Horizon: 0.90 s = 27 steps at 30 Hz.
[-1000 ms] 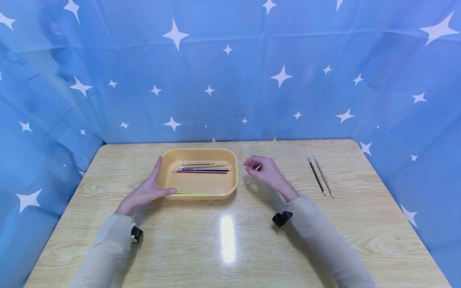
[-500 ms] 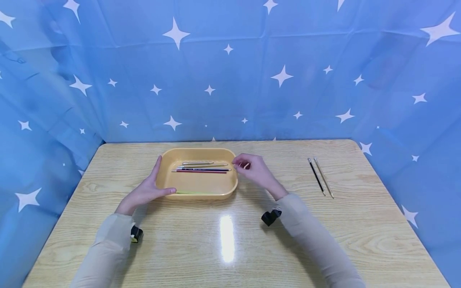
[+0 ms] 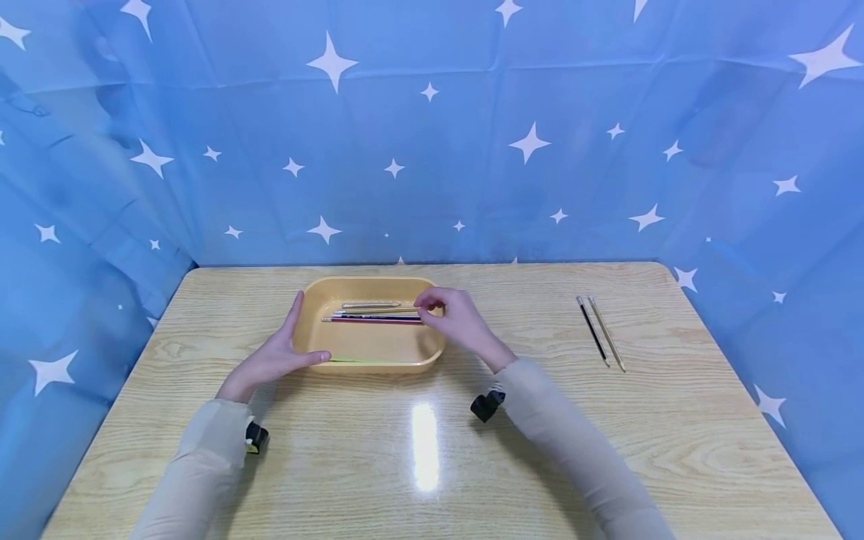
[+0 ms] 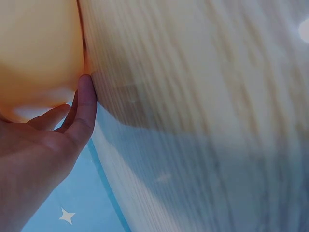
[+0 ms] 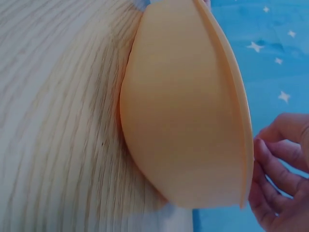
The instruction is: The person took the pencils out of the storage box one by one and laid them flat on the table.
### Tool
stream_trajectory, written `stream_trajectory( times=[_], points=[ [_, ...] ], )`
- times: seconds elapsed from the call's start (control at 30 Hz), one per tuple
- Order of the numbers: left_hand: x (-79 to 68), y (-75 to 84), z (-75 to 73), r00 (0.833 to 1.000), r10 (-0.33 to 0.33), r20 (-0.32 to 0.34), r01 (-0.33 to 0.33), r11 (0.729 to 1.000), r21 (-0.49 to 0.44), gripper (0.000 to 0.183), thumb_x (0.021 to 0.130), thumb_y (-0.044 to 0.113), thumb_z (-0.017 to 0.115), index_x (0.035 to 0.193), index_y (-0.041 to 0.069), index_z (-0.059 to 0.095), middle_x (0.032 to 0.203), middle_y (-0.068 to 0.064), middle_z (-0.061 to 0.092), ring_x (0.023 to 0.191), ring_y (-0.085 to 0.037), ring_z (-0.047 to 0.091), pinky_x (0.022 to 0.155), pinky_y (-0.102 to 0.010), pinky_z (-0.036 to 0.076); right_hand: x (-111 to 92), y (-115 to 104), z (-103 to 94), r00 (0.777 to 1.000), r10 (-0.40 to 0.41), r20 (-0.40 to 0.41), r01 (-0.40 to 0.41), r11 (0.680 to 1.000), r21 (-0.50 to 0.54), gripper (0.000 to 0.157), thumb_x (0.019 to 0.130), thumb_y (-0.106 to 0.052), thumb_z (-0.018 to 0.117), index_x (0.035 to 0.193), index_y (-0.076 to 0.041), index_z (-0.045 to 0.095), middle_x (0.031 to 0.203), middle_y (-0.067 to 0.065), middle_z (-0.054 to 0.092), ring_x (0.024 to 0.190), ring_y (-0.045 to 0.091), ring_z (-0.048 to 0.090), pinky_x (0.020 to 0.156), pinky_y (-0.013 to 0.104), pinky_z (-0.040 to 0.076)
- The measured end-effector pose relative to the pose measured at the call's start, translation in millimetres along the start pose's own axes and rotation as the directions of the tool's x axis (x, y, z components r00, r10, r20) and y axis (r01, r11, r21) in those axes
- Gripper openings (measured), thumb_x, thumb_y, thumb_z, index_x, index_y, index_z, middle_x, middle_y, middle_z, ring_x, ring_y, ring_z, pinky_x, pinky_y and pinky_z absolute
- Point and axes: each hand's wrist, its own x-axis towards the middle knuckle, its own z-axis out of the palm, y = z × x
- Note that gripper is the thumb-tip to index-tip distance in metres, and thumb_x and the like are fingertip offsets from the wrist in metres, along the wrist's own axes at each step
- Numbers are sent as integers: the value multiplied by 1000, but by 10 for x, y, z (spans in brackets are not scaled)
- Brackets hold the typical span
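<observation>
A shallow yellow-orange tray [image 3: 367,282] stands at the back of the table, left of centre. Several pencils [image 3: 371,317] lie across its floor, some gold, one dark blue and one red. My left hand [image 3: 275,361] rests at the tray's front left corner, fingers straight along the outside wall, thumb across the front rim. Over the tray's right end hovers my right hand [image 3: 454,318], fingers loosely bent, thumb and index close together. Nothing shows between them. The hand covers the pencils' right ends; the right wrist view has its fingertips [image 5: 263,145] partly behind the rim.
A black pencil [image 3: 592,331] and a gold pencil [image 3: 607,334] lie side by side on the wooden table [image 3: 337,457] at the right. Thin yellow-green strip [image 3: 361,361] runs along the tray's front inner wall. A blue curtain [image 3: 432,150] with white stars hangs behind the table.
My right hand has moved left, from beside the tray, across its right rim to above the pencils' ends. The left hand and the tray have stayed in place.
</observation>
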Motion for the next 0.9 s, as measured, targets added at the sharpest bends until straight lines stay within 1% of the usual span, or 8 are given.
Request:
stream_trajectory(
  times=[0.07, 0.13, 0.3, 0.47, 0.6, 0.7, 0.87, 0.9],
  points=[
    [-2, -1, -3, 1000, 0, -2, 0, 1000, -4, 112, 75, 31, 72, 139, 31, -19, 147, -9, -12, 130, -39, 2, 100, -57, 9, 32, -24, 39, 1000, -8, 6, 8, 1000, 6, 12, 79, -3, 61, 90, -3, 65, 82, 0, 63, 77, 12, 57, 75, 36, 48],
    [-2, -8, -5, 1000, -4, -4, 4, 1000, -4, 112, 75, 31, 72, 139, 31, -19, 147, -9, -12, 130, -40, 3, 100, -57, 10, 64, -40, 85, 1000, -16, 17, 16, 1000, 7, 12, 78, -2, 61, 90, -3, 65, 82, 0, 62, 77, 11, 56, 76, 33, 48],
    [8, -19, 1, 1000, -18, -4, 18, 1000, 6, 112, 74, 33, 72, 139, 30, -19, 147, -10, -12, 129, -42, 2, 99, -59, 9, 124, -72, 206, 998, -46, 41, 47, 999, -10, 11, 78, -2, 62, 88, -4, 65, 81, -1, 62, 75, 9, 56, 73, 23, 47],
    [4, -9, 5, 1000, -23, -5, 23, 1000, 7, 112, 74, 34, 72, 139, 32, -19, 146, -12, -11, 128, -44, 4, 98, -59, 10, 178, -88, 332, 995, -79, 61, 80, 997, -18, 14, 76, -1, 61, 90, 0, 65, 80, 0, 62, 74, 9, 56, 69, 21, 46],
    [-1, -1, -2, 1000, -22, -7, 22, 1000, -1, 111, 74, 33, 72, 137, 37, -19, 146, -13, -10, 129, -43, 5, 99, -58, 10, 226, -107, 429, 993, -63, 102, 70, 995, -67, 19, 76, -3, 61, 95, -2, 63, 82, 0, 61, 73, 8, 56, 68, 18, 46],
    [3, -4, -6, 1000, -22, -9, 22, 1000, -10, 112, 74, 33, 73, 138, 36, -19, 147, -13, -10, 129, -41, 5, 100, -57, 10, 263, -117, 485, 989, -32, 146, 50, 991, -124, 23, 77, -7, 63, 100, -5, 62, 84, -2, 61, 74, 8, 55, 69, 18, 44],
    [12, -20, 1, 1000, -24, -13, 23, 1000, -15, 111, 74, 33, 73, 138, 37, -18, 147, -11, -10, 130, -40, 4, 100, -56, 9, 315, -126, 551, 978, 4, 209, 34, 983, -178, 27, 78, -10, 65, 104, -7, 61, 88, -3, 61, 79, 8, 56, 72, 19, 44],
    [13, -25, 4, 1000, -21, -14, 21, 1000, -17, 111, 74, 32, 73, 138, 35, -18, 147, -10, -10, 130, -39, 4, 101, -56, 9, 322, -123, 564, 975, 11, 222, 31, 982, -188, 27, 78, -10, 64, 105, -7, 61, 89, -2, 61, 79, 8, 55, 72, 18, 44]
  ],
)
